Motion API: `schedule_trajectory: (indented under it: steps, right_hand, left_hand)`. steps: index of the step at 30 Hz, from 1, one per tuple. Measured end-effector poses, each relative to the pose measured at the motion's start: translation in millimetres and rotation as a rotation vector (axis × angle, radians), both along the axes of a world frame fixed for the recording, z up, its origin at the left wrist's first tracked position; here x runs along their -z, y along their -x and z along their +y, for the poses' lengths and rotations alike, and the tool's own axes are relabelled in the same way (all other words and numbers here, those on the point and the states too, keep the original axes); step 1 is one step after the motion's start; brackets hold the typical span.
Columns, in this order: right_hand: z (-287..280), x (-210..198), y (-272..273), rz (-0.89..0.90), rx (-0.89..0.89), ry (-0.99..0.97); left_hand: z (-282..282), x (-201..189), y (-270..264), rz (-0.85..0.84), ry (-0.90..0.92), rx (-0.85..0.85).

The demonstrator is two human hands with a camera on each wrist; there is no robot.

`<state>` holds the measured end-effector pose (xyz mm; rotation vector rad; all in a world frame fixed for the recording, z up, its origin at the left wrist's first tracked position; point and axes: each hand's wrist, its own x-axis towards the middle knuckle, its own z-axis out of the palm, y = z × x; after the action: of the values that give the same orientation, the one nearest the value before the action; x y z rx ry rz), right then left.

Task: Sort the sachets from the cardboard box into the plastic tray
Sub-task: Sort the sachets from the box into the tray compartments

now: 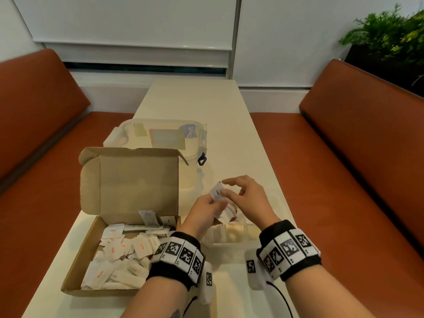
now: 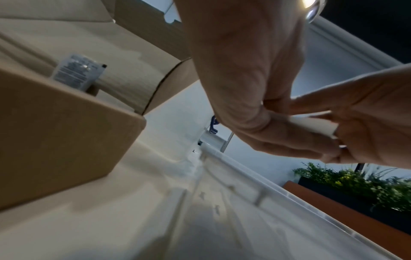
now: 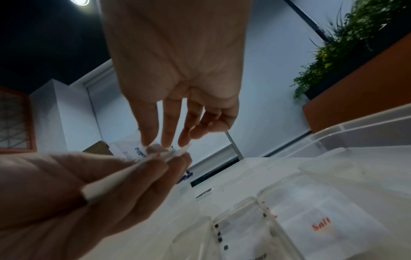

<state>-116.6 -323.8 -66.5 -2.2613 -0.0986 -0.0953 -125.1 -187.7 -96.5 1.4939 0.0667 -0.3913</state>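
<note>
An open cardboard box (image 1: 75, 267) at the left holds several white sachets (image 1: 119, 255), some printed "Salt". To its right lies the clear plastic tray (image 1: 229, 243), with a salt sachet (image 3: 320, 225) in one compartment. Above the tray my left hand (image 1: 214, 203) grips a small bundle of white sachets (image 3: 106, 184). My right hand (image 1: 226, 189) pinches a white pepper sachet (image 1: 216, 191) at the top of that bundle, its index finger raised. In the left wrist view my left hand's fingers (image 2: 278, 139) curl around the sachets (image 2: 311, 123).
A clear lidded plastic container (image 1: 160, 134) stands behind the box on the cream table (image 1: 195, 99). Orange bench seats (image 1: 344, 180) run along both sides. A green plant (image 1: 390, 35) stands at the back right. The box lid (image 1: 137, 180) stands upright.
</note>
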Motion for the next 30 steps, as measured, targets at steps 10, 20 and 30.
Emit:
schedule_trajectory:
  steps: [10,20,30]
  right_hand:
    - [-11.9,7.4,2.0,0.079,0.068,-0.341]
    - [-44.4,6.3,-8.4,0.088,0.070,-0.162]
    - [-38.5,5.1,-14.0,0.117,-0.015,-0.290]
  left_hand:
    - [-12.5,-2.1,0.6,0.021,0.010,0.036]
    - [-5.6,-2.9,-6.9,0.027,0.267,-0.153]
    - [-9.6,0.2,-8.6,0.039,0.282,-0.102]
